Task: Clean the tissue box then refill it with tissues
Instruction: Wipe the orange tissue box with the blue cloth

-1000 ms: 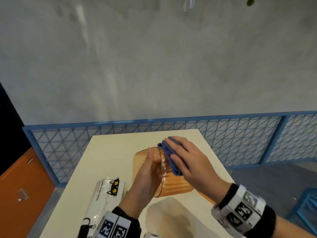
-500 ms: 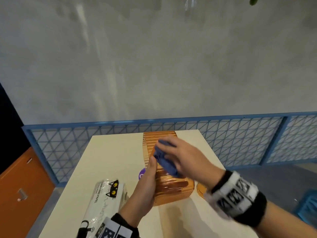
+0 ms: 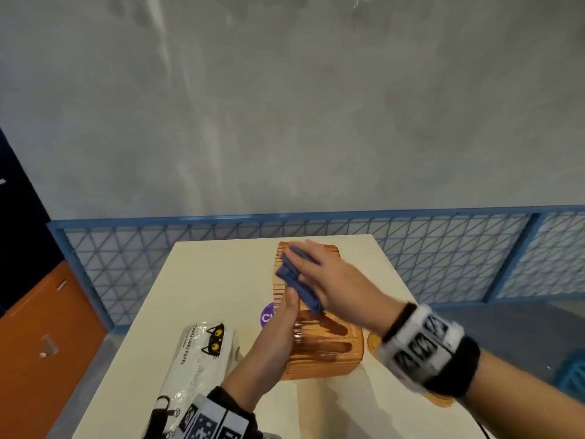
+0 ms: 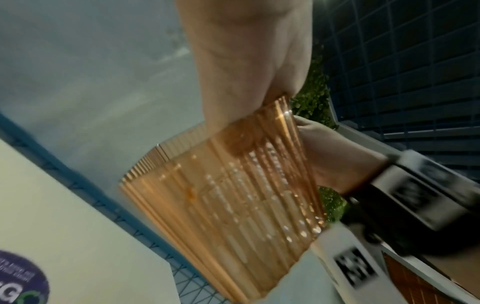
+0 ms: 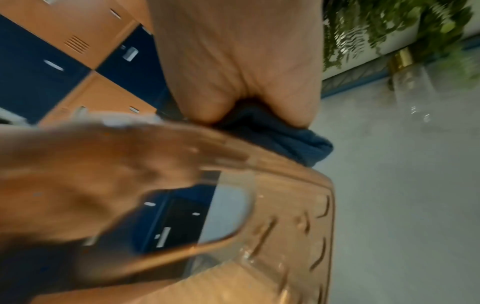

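A see-through orange ribbed tissue box (image 3: 323, 353) hangs tilted above the pale table (image 3: 221, 280), its far end pointing away from me. My left hand (image 3: 278, 331) grips it, thumb outside and fingers inside, showing through the plastic (image 5: 91, 164). My right hand (image 3: 335, 280) holds a folded blue cloth (image 3: 289, 274) against the box's upper far side. In the left wrist view the ribbed wall (image 4: 233, 205) fills the middle. In the right wrist view the cloth (image 5: 280, 139) is bunched under the palm against the box (image 5: 285, 205). A white tissue pack with a black cat (image 3: 196, 356) lies at the left.
A purple round sticker (image 3: 267, 316) is on the table beside the box. An orange flat piece (image 3: 375, 342) lies on the table under my right wrist. A blue mesh fence (image 3: 443, 248) runs behind the table, and orange and navy lockers (image 3: 38, 343) stand at the left.
The box has turned from crosswise to lengthwise and tipped up. My right hand has slid the cloth toward the box's far end. The purple sticker has come into sight.
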{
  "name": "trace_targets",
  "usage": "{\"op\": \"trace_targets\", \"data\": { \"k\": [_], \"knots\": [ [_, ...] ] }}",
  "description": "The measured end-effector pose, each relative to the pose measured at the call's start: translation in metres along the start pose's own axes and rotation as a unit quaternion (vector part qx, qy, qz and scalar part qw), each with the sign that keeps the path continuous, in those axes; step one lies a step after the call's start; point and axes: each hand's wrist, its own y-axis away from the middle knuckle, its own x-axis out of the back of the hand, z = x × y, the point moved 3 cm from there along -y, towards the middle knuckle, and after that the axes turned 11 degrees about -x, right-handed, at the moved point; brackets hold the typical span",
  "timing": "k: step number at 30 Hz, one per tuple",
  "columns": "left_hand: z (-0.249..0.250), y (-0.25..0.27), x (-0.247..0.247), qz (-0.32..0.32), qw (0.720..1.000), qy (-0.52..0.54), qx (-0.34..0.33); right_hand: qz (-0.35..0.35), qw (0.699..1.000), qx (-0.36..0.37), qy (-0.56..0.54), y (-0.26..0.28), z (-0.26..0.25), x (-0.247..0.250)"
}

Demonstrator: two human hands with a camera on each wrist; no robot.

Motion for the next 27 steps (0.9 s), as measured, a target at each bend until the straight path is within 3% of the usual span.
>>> {"op": "trace_targets", "data": {
  "k": [4,8,14,19,27],
  "knots": [
    [0.006,-0.004,-0.003,-0.033,0.999,0.013,-0.001,-0.015,0.998,-0.055,0.022,-0.040,0.016,0.017],
    [0.006,-0.004,-0.003,-0.040,0.994,0.098,-0.018,0.003,0.999,0.030,0.022,-0.009,-0.007,0.005],
    [0.007,-0.006,-0.003,-0.004,0.952,0.305,-0.015,-0.024,0.998,0.052,-0.001,0.031,-0.028,-0.006],
    [0.019,-0.009,-0.004,-0.021,0.932,0.363,-0.006,0.014,1.000,-0.010,-0.017,0.009,-0.012,0.009],
    [0.014,-0.011,0.008,-0.027,0.947,0.316,0.052,-0.038,0.971,0.147,0.183,0.090,-0.017,-0.026]
  ]
}}
